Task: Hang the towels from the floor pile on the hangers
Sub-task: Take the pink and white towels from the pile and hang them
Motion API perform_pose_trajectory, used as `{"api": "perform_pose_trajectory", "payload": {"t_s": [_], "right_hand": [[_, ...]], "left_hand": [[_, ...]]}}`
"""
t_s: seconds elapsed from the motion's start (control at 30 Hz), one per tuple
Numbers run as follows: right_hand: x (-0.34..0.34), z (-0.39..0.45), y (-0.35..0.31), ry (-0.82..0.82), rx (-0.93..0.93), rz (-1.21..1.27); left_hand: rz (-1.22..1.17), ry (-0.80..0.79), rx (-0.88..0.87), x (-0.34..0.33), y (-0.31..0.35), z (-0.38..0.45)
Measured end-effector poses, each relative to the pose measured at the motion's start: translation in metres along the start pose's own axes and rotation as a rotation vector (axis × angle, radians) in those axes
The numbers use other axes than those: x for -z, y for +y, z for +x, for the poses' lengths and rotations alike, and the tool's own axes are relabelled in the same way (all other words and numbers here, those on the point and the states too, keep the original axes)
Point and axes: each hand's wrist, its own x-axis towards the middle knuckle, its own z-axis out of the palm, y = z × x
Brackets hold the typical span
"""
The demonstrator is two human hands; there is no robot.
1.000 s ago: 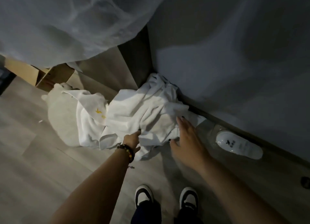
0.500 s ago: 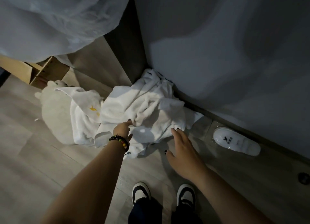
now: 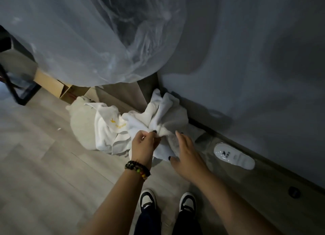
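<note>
- A white towel (image 3: pixel 165 118) is being gripped by the left hand (image 3: pixel 145 145) at the centre of the frame; the grip is narrow, with the fingers curled round a bunched fold of the cloth.
- The right hand (image 3: pixel 186 154) is being held just to the right of that fold, its fingers straight and spread wide, with nothing being held; the fingertips are lying against the towel's lower right part.
- The towel is being drawn up from the towel pile (image 3: pixel 109 129), which is lying on the floor (image 3: pixel 44 173) at centre left, close to the foot of the wall (image 3: pixel 255 59).
- A yellow mark is being shown on one cloth of the pile, left of the gripped fold.
- A beaded bracelet (image 3: pixel 138 169) is being worn on the left wrist.
- A clear plastic sheet (image 3: pixel 88 37) is hanging across the upper left of the frame, above the pile.
- A cardboard box (image 3: pixel 54 87) is being partly covered by the sheet at the left edge of the pile.
- A white slipper (image 3: pixel 233 157) in a clear wrapper is lying at right centre, along the wall's base, apart from the right hand.
- Two black-and-white shoes (image 3: pixel 147 199) are being seen at the bottom centre, between the forearms.
</note>
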Motion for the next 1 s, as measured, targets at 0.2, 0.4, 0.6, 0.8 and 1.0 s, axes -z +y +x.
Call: {"api": "perform_pose_trajectory", "payload": {"t_s": [0.2, 0.4, 0.6, 0.8, 1.0], "right_hand": [[0.033, -0.036, -0.035, 0.117, 0.069, 0.071], [0.084, -0.086, -0.077, 0.287, 0.009, 0.302], [0.133, -0.128, -0.107, 0.327, 0.056, 0.308], [0.162, -0.175, -0.139, 0.468, 0.107, 0.221], [0.168, -0.229, -0.195, 0.683, 0.18, 0.305]], "left_hand": [[-0.017, -0.164, -0.139, -0.011, 0.062, -0.09], [-0.073, -0.237, -0.177, -0.023, 0.097, -0.171], [-0.214, -0.315, -0.166, -0.033, 0.118, -0.226], [-0.327, -0.375, -0.165, -0.019, 0.159, -0.267], [-0.234, -0.499, -0.199, 0.022, 0.178, -0.304]]}}
